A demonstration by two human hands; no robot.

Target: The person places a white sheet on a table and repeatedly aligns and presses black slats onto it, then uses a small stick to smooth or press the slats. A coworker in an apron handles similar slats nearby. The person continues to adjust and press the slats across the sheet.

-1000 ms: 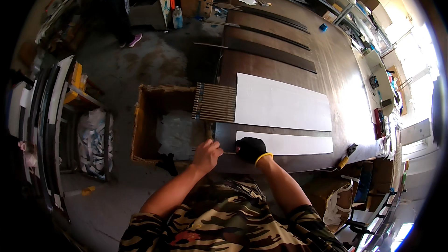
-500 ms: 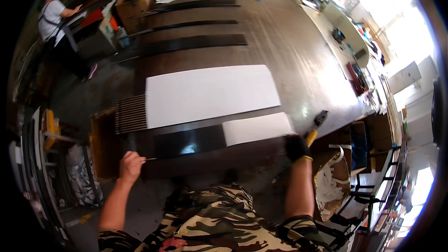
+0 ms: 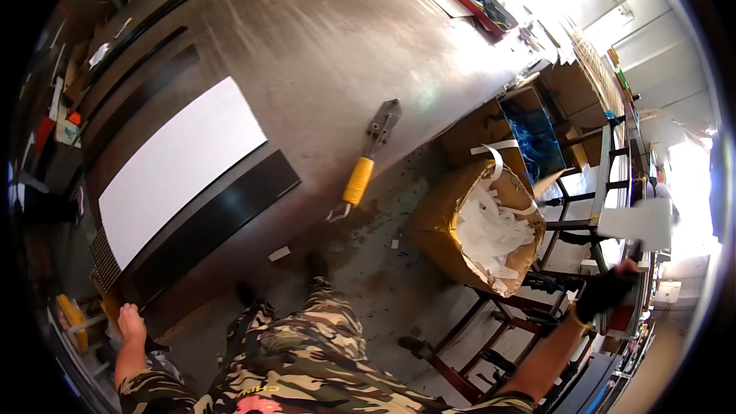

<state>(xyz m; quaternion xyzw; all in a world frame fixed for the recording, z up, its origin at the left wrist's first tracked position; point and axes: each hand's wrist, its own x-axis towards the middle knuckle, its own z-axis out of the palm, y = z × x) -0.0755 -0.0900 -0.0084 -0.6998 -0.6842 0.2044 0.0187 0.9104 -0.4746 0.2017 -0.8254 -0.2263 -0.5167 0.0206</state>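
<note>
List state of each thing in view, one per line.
left hand: bare, at the near left table edge, by the black panel's end
right hand: black-gloved, holding a white sheet
white panel: flat on table
black panel: flat, beside white panel
cutter with yellow handle: lying at table edge, untouched
cardboard box: open, full of white scraps

a white sheet [image 3: 180, 169] beside a black panel [image 3: 215, 226], yellow-handled cutters [image 3: 368, 153], camouflage trousers [image 3: 307, 353].
</note>
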